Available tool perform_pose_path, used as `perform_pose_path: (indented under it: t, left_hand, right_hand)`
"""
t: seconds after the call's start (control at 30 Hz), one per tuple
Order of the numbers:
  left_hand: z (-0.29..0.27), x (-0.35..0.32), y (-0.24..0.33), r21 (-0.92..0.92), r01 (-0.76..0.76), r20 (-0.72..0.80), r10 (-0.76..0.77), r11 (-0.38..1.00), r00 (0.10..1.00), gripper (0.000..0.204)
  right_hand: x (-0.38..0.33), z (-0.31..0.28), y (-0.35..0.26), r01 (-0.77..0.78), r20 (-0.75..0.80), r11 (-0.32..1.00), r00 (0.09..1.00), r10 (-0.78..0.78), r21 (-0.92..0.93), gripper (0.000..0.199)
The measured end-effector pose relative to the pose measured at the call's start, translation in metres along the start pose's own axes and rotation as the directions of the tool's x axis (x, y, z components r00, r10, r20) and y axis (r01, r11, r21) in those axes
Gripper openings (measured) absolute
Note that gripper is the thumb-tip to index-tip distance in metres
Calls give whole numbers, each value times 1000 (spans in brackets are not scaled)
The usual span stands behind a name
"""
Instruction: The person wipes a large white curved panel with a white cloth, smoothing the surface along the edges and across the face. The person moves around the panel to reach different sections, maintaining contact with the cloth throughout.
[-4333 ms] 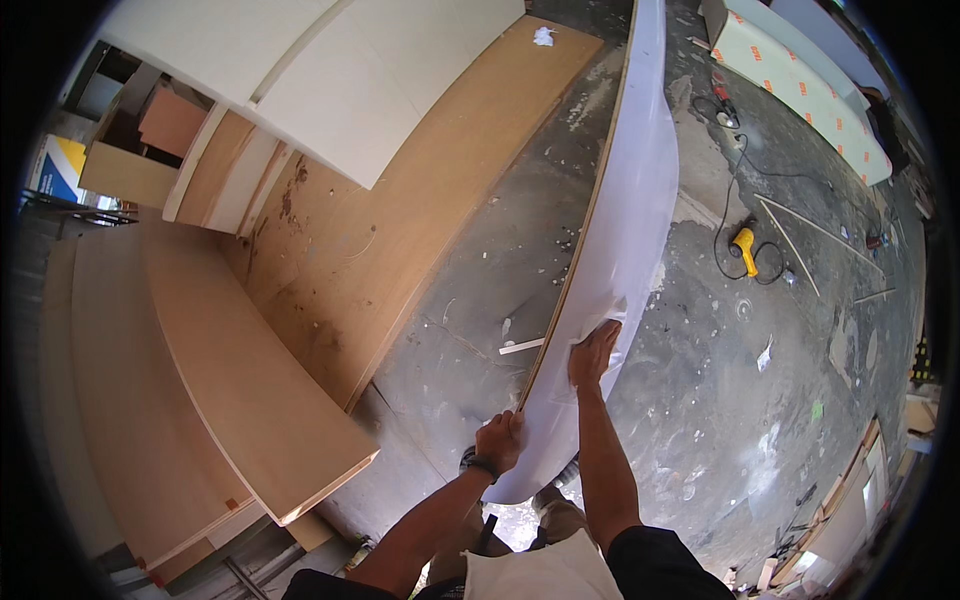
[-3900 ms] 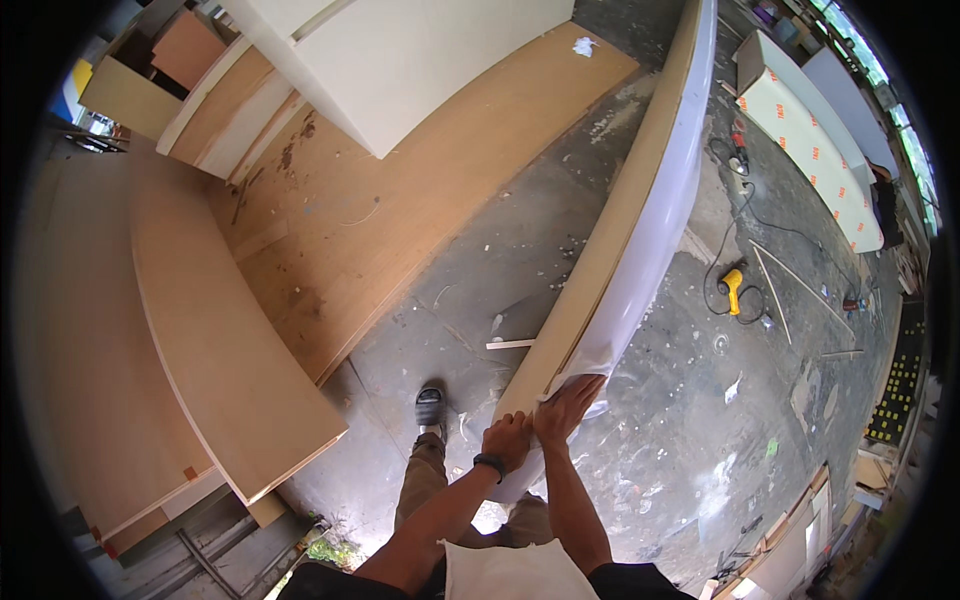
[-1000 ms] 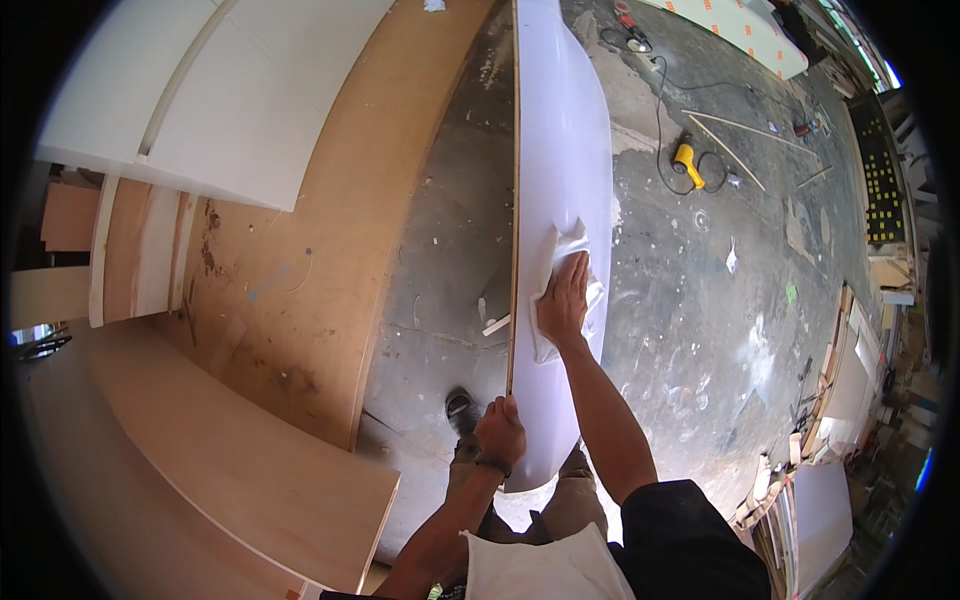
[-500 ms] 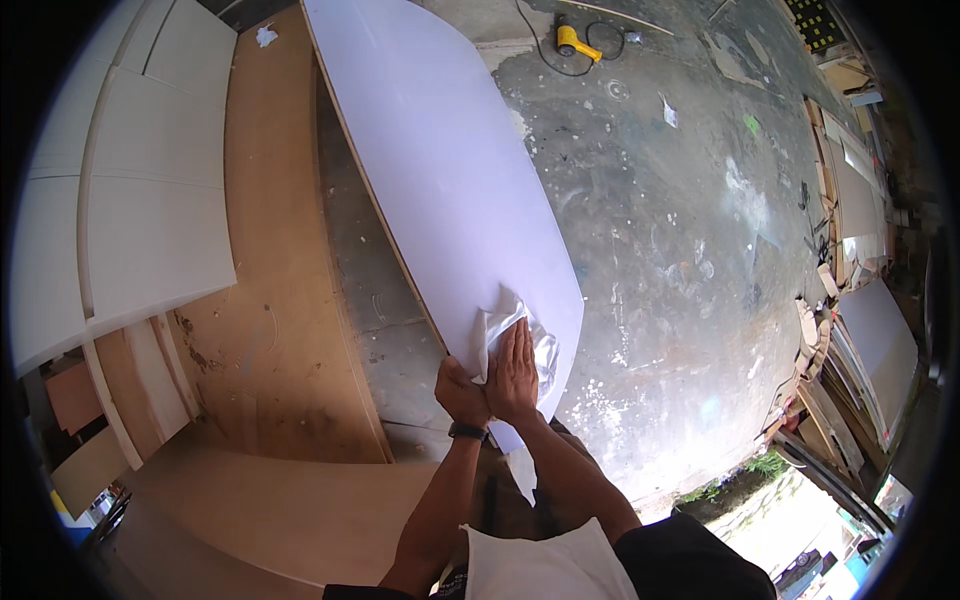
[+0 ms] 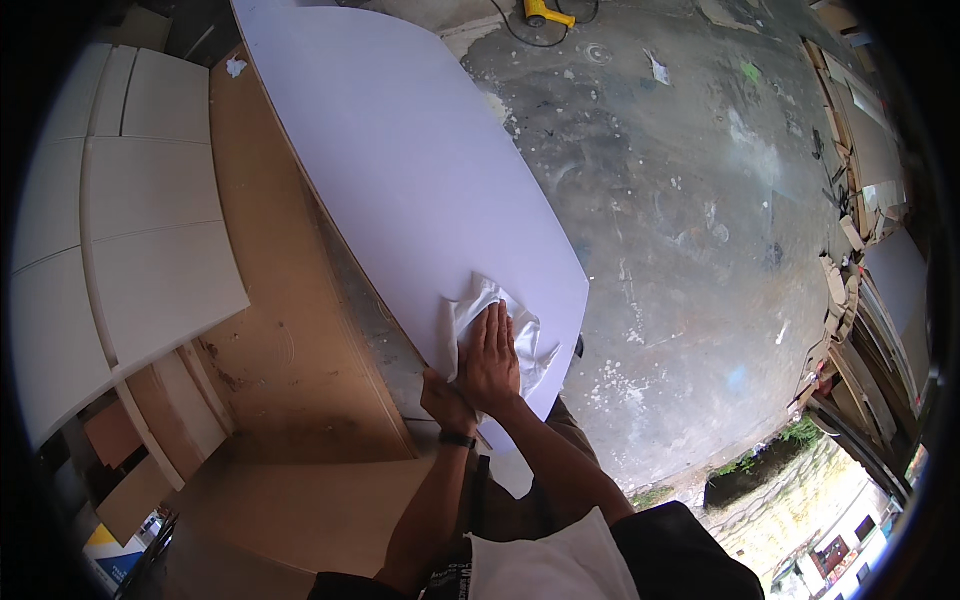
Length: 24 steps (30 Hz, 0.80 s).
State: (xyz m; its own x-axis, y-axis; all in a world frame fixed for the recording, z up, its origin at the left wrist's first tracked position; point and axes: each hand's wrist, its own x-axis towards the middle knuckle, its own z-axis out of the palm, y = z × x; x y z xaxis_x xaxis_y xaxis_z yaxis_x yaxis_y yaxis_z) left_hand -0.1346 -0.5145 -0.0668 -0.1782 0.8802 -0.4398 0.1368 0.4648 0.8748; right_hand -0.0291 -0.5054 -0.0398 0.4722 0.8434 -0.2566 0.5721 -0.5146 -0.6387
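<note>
A long white panel (image 5: 400, 150) stretches away from me, raised above the floor. Near its close end, a thin white cloth (image 5: 480, 293) lies crumpled on the surface. My right hand (image 5: 490, 365) presses flat on this cloth, fingers straight and pointing away. Just left of it, my left hand (image 5: 447, 402) is closed around the panel's left edge, its wrist crossing close to the right one. The fingers under the edge are hidden.
A brown wooden board (image 5: 270, 250) lies left of the panel, beside stacked white boards (image 5: 155, 185). A yellow corded power tool (image 5: 545, 14) rests on the concrete floor (image 5: 680, 240) ahead. Wood offcuts (image 5: 850, 290) line the right side.
My right hand and the cloth have slid left across the panel, toward its left edge. My left hand keeps its hold there. The whole view has turned slightly.
</note>
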Motion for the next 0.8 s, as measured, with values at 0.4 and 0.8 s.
perform_pose_path:
  t: [0.4,0.8]
  left_hand:
    - [-24,17,1,161,-257,215,220,953,951,62]
    - [-25,8,-19,151,-366,229,327,918,917,50]
  right_hand:
    - [98,36,-68,90,-169,988,979,-111,-129,77]
    - [30,45,-31,-3,-94,993,996,-9,-120,107]
